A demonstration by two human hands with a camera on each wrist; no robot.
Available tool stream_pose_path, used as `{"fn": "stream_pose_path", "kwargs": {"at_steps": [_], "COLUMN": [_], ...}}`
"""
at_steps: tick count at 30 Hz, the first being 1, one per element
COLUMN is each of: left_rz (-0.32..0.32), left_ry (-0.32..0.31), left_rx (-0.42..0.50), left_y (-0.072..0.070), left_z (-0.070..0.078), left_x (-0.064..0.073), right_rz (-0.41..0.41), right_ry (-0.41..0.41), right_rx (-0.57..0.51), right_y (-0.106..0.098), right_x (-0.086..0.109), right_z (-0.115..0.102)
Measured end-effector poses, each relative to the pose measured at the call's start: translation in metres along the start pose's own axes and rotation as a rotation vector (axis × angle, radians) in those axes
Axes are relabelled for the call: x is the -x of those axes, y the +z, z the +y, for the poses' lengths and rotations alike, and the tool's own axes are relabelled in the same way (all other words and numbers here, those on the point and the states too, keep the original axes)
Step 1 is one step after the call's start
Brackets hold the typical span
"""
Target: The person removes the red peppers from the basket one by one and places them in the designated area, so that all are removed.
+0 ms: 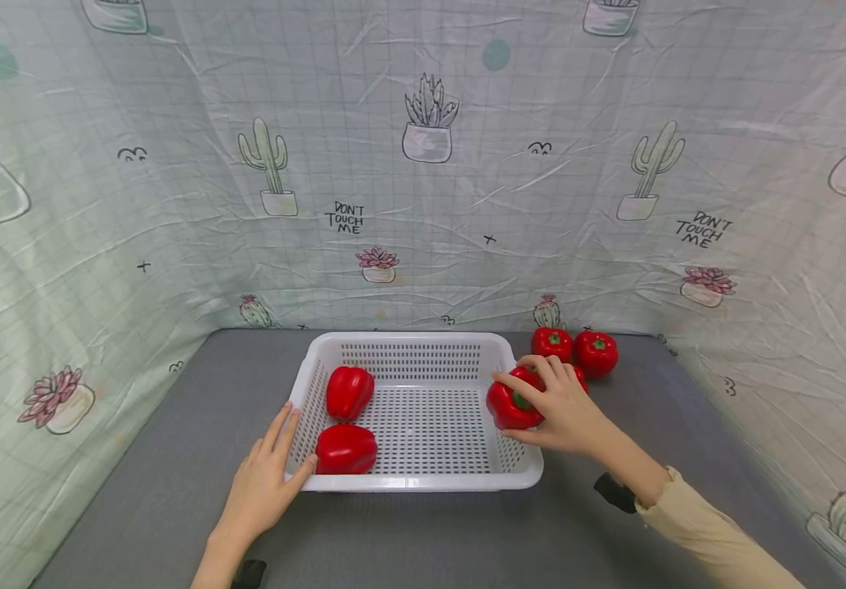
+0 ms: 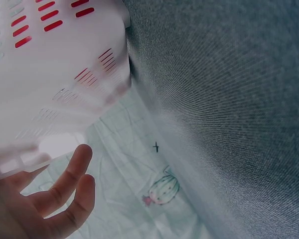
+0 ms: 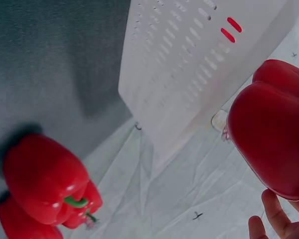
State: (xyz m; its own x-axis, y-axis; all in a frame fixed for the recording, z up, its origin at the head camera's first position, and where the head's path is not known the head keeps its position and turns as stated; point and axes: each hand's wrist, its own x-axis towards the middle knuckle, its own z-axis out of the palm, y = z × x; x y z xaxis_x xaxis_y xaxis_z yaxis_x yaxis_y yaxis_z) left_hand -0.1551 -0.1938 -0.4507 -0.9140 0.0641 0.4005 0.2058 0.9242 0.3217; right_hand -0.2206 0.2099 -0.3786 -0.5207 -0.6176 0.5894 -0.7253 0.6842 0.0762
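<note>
Six peppers: all red; two in your basket [image 1: 408, 483], one in your grip, three on the table [image 1: 408, 544].
Your right hand [image 1: 566, 413]: holding the held pepper [image 1: 502, 406], fingers over its far side, thumb on the near side.
Held pepper: above the basket's right rim; right wrist view has it apart from the basket wall. Green stem partly visible under your fingers.
Your left hand [image 1: 263, 484]: fingers spread and fairly straight, laid on the basket's left rim at the near corner; no pepper in it. Thumb just beside the front pepper [image 1: 347, 450]; can't tell if they touch.
In basket: front pepper on its side in the near left corner, rear pepper [image 1: 350, 393] behind it by the left wall.
On table: back pepper [image 1: 551, 343] and side pepper [image 1: 596, 355] beyond the basket's right side; third pepper [image 1: 581, 378] mostly hidden by your right hand.
Sleeve [image 1: 703, 523]: beige, right forearm.
Backdrop [image 1: 423, 225]: pale cloth, cactus prints.
</note>
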Motion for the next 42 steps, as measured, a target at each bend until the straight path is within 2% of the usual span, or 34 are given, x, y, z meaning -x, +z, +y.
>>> {"fn": "stream_pose_path", "kwargs": {"at_steps": [7,20,30,42], "left_rz": [-0.012,-0.009,-0.003,-0.002], "left_ry": [-0.011,-0.004,0.007,0.009], "left_rx": [0.008,0.016,0.034,0.035], "left_y": [0.0,-0.002,-0.004,-0.002], "left_z": [0.0,0.0,0.0,0.0], "left_x": [0.001,0.001,0.0,0.0], "right_rz": [0.034,0.056,0.125,0.119], "right_ry": [0.02,0.158,0.283,0.402], "right_rx": [0.015,0.036,0.051,0.091], "right_y": [-0.004,-0.015,-0.009,0.0], "right_x": [0.013,0.041,0.063,0.085], "right_z": [0.004,0.013,0.029,0.047]}}
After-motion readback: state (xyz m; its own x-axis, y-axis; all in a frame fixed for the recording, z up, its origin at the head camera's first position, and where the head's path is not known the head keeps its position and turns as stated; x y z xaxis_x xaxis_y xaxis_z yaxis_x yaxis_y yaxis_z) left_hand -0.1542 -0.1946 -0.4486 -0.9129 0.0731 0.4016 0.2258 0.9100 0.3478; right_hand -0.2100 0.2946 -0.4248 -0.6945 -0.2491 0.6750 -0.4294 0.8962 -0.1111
